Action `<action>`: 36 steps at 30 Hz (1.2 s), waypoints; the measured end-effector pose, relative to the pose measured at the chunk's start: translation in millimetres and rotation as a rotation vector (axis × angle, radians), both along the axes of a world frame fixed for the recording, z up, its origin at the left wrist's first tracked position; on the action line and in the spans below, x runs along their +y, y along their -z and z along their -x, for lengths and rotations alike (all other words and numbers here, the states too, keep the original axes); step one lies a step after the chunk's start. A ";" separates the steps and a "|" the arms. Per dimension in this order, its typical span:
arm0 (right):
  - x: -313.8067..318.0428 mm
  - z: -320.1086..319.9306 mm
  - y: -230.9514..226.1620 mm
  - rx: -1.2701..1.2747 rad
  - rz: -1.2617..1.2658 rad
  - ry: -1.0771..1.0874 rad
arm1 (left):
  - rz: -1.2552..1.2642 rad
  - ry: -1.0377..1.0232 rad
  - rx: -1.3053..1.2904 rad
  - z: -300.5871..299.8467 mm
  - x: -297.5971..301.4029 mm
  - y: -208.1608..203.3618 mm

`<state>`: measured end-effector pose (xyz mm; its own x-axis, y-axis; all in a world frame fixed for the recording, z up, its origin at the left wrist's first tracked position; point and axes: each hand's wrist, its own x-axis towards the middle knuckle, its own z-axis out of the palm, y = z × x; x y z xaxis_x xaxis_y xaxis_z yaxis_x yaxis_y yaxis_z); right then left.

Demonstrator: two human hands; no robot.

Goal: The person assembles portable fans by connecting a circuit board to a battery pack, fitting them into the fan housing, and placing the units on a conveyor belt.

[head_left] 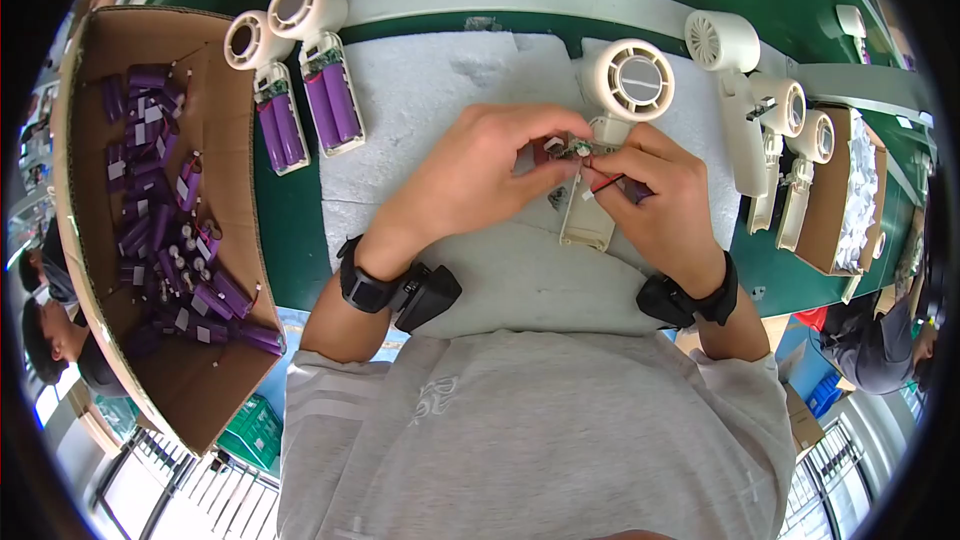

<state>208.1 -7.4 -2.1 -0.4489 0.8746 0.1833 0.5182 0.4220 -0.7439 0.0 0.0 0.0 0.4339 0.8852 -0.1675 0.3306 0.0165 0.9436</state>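
grey shirt cloth (540,430) fills the lower middle of the frame. right of centre, my left hand (490,165) pinches a small green circuit board (580,148), thumb and forefinger nearly closed on it. my right hand (665,185) curls in at its right, beside dark and red wires (608,183); i cannot tell what those fingertips grip. the board sits above the open handle of a cream handheld fan (635,80). purple batteries (158,228) lie in a carton (225,140) at left.

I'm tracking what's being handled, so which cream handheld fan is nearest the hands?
The central fan: its handle is partly hidden by the left hand and right hand, while the others lie farther left or right.
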 end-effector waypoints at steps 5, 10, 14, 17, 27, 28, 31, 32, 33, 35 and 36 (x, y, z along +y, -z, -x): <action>0.2 5.1 -1.7 -0.013 -0.058 0.014 | -0.382 0.027 -0.029 2.1 -4.1 20.0; -2.0 -0.3 -1.4 -0.038 -0.089 -0.011 | -0.380 -0.032 -0.045 -8.0 -13.7 9.8; -2.6 -0.6 -17.3 0.015 0.033 -0.034 | -0.209 -0.034 -0.065 -9.4 -11.4 6.5; -2.3 -7.7 -15.9 0.051 0.062 -0.007 | -0.099 -0.056 -0.132 -11.5 -12.5 15.0; 3.9 4.8 4.5 0.039 -0.196 0.074 | -0.107 -0.125 -0.316 -14.5 -6.5 14.0; 2.7 3.0 5.2 0.032 -0.187 0.081 | -0.096 -0.120 -0.321 -15.2 -5.4 15.5; 1.8 2.0 4.6 0.114 -0.125 0.096 | -0.154 -0.092 -0.260 -13.2 -5.9 18.7; 1.8 1.0 2.9 0.113 -0.120 0.092 | -0.150 -0.097 -0.261 -11.4 -6.5 18.5; 1.9 -1.5 -0.1 0.121 -0.063 0.077 | -0.094 -0.095 -0.279 -9.5 -6.7 17.9; 1.3 -5.7 -4.0 0.134 0.052 0.049 | 0.019 -0.090 -0.319 -7.5 -8.3 17.8; 0.9 -5.7 -2.5 0.130 0.057 0.045 | 0.022 -0.095 -0.322 -8.0 -9.2 19.1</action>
<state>213.8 -6.5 0.4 -0.3851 0.9038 0.1869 0.4331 0.3558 -0.8282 8.0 -9.2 -19.1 0.3832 0.9220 -0.0551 0.0115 0.0549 0.9984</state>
